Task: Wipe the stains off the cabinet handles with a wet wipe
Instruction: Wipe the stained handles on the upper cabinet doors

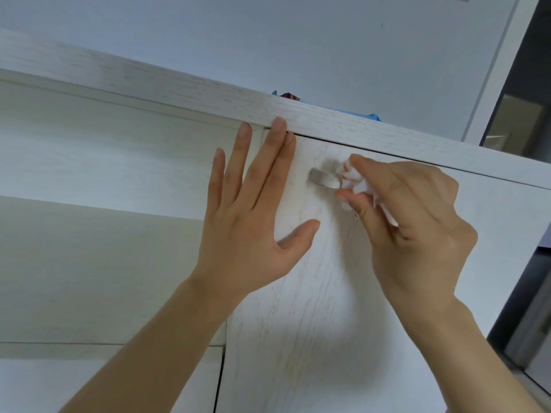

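I am bracing my left hand (253, 210) flat against the cabinet door (313, 308), fingers straight and spread, their tips reaching up to the door's top edge. Just to the right of it, my right hand (417, 222) is pinching a crumpled wet wipe (356, 181) between thumb and fingertips and pressing it onto the right end of the metal handle (323, 179). The left part of the handle is showing bare beside the wipe, and I cannot tell whether stains remain on it. I judge the wiping of this handle to be midway; any other handles are out of view. Beyond my fingertips, above the cabinet's top board (179, 84), something blue (351, 112) is peeking out.
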Demonstrator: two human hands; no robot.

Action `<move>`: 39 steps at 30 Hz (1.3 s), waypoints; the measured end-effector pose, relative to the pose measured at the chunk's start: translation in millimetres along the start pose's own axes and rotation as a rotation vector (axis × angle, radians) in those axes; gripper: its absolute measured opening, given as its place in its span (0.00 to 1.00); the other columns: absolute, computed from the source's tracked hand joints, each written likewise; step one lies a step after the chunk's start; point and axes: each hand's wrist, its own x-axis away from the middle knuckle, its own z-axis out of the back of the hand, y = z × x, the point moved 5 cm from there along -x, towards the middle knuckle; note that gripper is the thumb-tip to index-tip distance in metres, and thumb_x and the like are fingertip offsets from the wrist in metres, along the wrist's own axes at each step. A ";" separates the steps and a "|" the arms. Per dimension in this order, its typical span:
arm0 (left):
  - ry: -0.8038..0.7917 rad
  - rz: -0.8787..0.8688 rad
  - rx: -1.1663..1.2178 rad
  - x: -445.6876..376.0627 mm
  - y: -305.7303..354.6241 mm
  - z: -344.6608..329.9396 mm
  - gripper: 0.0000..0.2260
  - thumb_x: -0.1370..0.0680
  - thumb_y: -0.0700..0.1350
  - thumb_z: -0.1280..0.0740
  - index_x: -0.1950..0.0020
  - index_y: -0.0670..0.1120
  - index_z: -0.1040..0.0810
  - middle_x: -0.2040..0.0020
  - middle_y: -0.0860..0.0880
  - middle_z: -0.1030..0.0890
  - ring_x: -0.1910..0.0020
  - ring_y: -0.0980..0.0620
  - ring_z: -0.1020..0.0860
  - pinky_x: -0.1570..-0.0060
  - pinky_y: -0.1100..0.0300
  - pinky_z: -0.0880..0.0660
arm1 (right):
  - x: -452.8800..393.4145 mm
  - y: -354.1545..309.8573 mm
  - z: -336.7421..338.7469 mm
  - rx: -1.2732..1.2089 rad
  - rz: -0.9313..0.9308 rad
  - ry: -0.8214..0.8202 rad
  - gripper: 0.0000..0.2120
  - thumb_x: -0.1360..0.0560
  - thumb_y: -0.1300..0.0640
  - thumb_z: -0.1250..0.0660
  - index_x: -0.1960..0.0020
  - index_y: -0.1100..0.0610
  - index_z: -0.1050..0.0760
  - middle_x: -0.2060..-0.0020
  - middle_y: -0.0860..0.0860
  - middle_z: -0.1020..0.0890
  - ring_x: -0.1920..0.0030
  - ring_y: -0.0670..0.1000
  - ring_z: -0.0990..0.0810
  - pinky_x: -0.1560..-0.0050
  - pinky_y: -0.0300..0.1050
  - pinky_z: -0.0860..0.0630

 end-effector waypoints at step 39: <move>-0.147 -0.023 -0.319 -3.8 -9.7 51.2 0.30 0.23 0.57 0.40 0.26 0.40 0.37 0.25 0.43 0.39 0.25 0.43 0.45 0.27 0.44 0.51 | -33.5 -9.7 -21.1 -0.382 -0.653 -0.263 0.13 0.22 0.53 0.37 0.60 0.60 0.22 0.70 0.51 0.22 0.66 0.50 0.25 0.58 0.38 0.31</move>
